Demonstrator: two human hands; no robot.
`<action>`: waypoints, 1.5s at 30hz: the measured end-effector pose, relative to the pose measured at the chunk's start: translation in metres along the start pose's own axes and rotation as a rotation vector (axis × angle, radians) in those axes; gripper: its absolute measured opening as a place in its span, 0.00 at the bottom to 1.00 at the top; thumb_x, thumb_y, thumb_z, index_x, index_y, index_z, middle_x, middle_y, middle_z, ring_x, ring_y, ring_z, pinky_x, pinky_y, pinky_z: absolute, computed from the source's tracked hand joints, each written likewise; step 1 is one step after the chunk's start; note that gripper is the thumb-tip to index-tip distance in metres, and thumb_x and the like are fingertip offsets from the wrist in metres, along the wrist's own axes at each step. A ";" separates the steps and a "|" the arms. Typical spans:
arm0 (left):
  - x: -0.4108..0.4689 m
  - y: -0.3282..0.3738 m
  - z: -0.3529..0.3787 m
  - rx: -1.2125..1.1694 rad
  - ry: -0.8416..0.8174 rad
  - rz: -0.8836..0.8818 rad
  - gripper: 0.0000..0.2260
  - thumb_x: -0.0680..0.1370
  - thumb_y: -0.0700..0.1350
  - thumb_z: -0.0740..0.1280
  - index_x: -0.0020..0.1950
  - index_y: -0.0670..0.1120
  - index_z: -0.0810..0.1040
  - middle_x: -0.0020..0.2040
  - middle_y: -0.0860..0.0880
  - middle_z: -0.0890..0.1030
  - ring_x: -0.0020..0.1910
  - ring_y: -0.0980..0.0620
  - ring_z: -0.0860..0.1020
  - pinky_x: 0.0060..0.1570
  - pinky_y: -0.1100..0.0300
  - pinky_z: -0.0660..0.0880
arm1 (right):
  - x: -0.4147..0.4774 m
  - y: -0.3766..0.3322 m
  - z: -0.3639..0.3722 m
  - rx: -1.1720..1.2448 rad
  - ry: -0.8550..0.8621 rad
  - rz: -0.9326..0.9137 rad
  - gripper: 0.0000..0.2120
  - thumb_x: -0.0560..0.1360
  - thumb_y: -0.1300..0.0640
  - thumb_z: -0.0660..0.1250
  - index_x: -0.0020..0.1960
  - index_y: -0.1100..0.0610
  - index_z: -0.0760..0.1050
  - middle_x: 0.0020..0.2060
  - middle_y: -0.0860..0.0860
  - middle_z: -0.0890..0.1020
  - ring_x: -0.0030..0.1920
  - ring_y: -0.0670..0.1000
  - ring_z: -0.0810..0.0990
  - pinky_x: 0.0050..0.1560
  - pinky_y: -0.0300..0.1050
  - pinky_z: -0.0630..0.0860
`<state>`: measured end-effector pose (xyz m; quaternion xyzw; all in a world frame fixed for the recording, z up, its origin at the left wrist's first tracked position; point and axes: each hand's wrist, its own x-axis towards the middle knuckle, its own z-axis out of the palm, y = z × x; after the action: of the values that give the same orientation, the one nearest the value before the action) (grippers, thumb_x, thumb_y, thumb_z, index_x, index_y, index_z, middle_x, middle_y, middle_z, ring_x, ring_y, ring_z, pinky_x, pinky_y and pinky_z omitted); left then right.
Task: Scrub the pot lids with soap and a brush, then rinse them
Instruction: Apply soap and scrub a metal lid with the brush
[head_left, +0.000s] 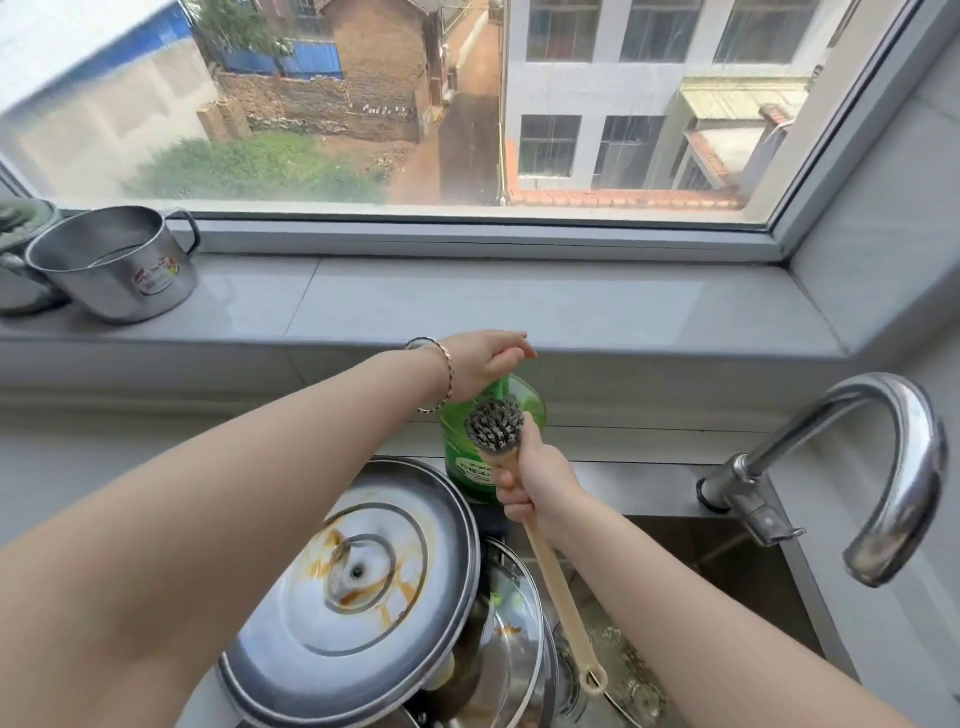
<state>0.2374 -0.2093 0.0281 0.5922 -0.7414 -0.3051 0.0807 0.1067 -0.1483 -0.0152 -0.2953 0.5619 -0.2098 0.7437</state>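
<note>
A large steel pot lid (363, 587) with orange stains lies in front of me at the sink's left. A second steel lid (514, 618) leans beside it on the right. Behind them stands a green soap bottle (467, 467). My left hand (485, 361) presses down on the bottle's pump top, fingers curled over it. My right hand (540, 478) grips the wooden handle of a dish brush (496, 426), holding its grey bristle head up against the bottle under the pump. The long handle runs down toward me.
A curved chrome faucet (883, 478) arches over the sink (737, 561) at the right. Two steel pots (114, 265) sit on the window ledge at far left. More dishes lie low in the sink under the lids. A big window fills the background.
</note>
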 end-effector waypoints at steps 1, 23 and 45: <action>0.000 0.002 -0.003 -0.002 -0.005 -0.011 0.15 0.82 0.46 0.52 0.66 0.48 0.71 0.70 0.45 0.69 0.68 0.46 0.69 0.67 0.55 0.64 | 0.000 0.000 0.000 -0.001 -0.004 -0.002 0.27 0.79 0.38 0.47 0.50 0.60 0.72 0.20 0.48 0.65 0.18 0.44 0.57 0.18 0.32 0.52; -0.135 -0.006 0.097 -0.676 0.765 -0.748 0.25 0.77 0.40 0.62 0.72 0.41 0.60 0.72 0.40 0.63 0.69 0.43 0.64 0.68 0.53 0.61 | -0.058 0.051 -0.014 -0.574 0.035 -0.101 0.25 0.80 0.41 0.50 0.33 0.57 0.69 0.21 0.50 0.69 0.18 0.47 0.61 0.23 0.34 0.56; -0.248 -0.061 0.187 -1.877 0.770 -1.145 0.08 0.75 0.30 0.60 0.38 0.41 0.70 0.25 0.47 0.73 0.24 0.53 0.71 0.18 0.70 0.67 | -0.069 0.092 0.017 -0.694 -0.020 -0.032 0.24 0.79 0.41 0.52 0.34 0.57 0.67 0.23 0.51 0.69 0.19 0.47 0.61 0.21 0.34 0.57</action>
<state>0.2691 0.0806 -0.0953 0.6017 0.2248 -0.5258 0.5576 0.1014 -0.0326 -0.0245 -0.5414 0.5876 -0.0150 0.6012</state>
